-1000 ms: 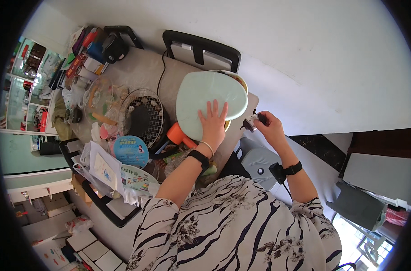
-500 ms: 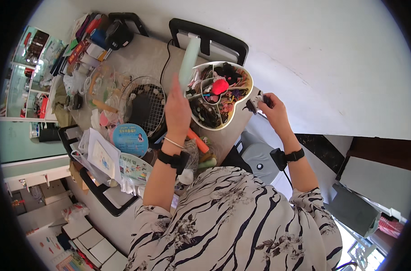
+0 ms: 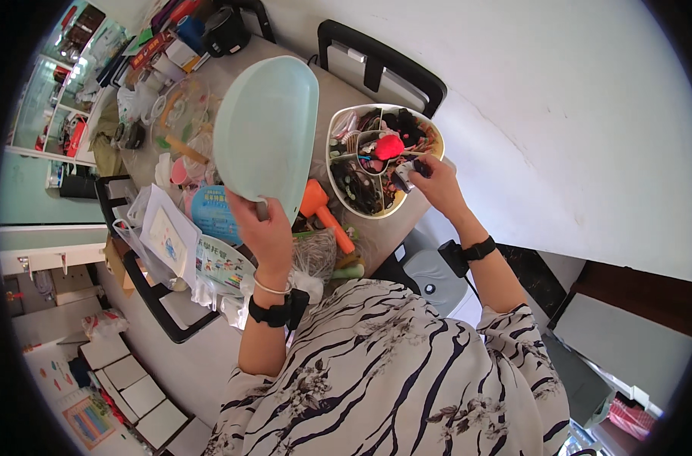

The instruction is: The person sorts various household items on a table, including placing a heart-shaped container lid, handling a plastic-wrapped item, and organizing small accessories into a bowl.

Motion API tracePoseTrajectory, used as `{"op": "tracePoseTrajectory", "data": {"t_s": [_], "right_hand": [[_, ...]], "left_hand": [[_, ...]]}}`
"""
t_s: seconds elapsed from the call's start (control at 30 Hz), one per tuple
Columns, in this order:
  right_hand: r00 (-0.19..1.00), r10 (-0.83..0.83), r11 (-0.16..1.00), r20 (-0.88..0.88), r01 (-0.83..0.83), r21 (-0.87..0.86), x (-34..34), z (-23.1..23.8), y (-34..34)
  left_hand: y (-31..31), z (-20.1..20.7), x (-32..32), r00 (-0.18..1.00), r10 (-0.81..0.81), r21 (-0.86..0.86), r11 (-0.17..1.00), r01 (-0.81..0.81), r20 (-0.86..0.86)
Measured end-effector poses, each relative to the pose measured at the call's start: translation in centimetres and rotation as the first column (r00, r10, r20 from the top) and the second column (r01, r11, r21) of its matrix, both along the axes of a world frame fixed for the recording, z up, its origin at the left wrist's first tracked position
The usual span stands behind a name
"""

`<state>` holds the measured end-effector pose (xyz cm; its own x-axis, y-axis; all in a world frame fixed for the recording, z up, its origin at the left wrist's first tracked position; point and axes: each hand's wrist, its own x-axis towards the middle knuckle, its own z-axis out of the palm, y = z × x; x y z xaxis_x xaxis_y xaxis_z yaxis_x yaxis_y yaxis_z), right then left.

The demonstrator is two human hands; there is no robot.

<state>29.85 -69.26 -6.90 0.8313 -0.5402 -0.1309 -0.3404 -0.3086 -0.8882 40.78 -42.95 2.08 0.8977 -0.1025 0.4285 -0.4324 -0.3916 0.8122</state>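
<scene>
My left hand (image 3: 262, 232) grips the near end of a pale green lid (image 3: 266, 129), which is tilted up with its broad face showing. To its right on the table stands a white-rimmed, divided box (image 3: 333, 182). Its compartments hold hair ties and other small dark and coloured accessories, with a fluffy red piece (image 3: 389, 147) at the centre. Over the box's right-hand compartment, my right hand (image 3: 439, 188) pinches a small black-and-whitish object (image 3: 403, 175). Its kind cannot be made out, partly because the fingers cover it.
An orange tool with a handle (image 3: 332, 226) lies between the lid and the box. Left of it are a blue round hand fan (image 3: 213, 213), papers (image 3: 169, 234) and plastic bags. Black-framed chairs (image 3: 384, 57) border the table, and a grey stool (image 3: 437, 277) stands at the right.
The lid has swung leftward from edge-on to face-on, and my left hand now grasps its near end. My right hand has moved left over the box with the small object.
</scene>
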Motion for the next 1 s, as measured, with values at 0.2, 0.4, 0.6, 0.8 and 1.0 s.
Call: {"op": "tracePoseTrajectory", "data": {"t_s": [0.2,0.4,0.6,0.8,1.0], "right_hand": [[0.999,0.050,0.998,0.012,-0.050,-0.023,1.6,-0.3,0.6],[0.994,0.109,0.988,-0.013,-0.110,-0.113,2.2,-1.1,1.3],[0.991,0.135,0.981,-0.022,-0.137,-0.135,2.6,-1.4,2.1],[0.987,0.157,0.980,-0.037,-0.161,-0.115,3.8,-2.0,2.1],[0.994,0.104,0.979,0.021,-0.099,-0.178,7.9,-3.6,1.3]], "left_hand": [[2.3,0.4,0.4,0.996,0.043,-0.058,0.998,-0.039,0.075],[3.5,0.0,0.4,0.998,0.063,-0.107,0.992,-0.060,0.017],[3.4,0.6,0.2,0.998,0.058,-0.154,0.986,-0.059,-0.011],[3.9,0.4,0.2,0.999,0.052,-0.117,0.992,-0.050,0.016],[3.9,-0.1,0.4,0.999,0.022,-0.116,0.993,-0.019,0.024]]}}
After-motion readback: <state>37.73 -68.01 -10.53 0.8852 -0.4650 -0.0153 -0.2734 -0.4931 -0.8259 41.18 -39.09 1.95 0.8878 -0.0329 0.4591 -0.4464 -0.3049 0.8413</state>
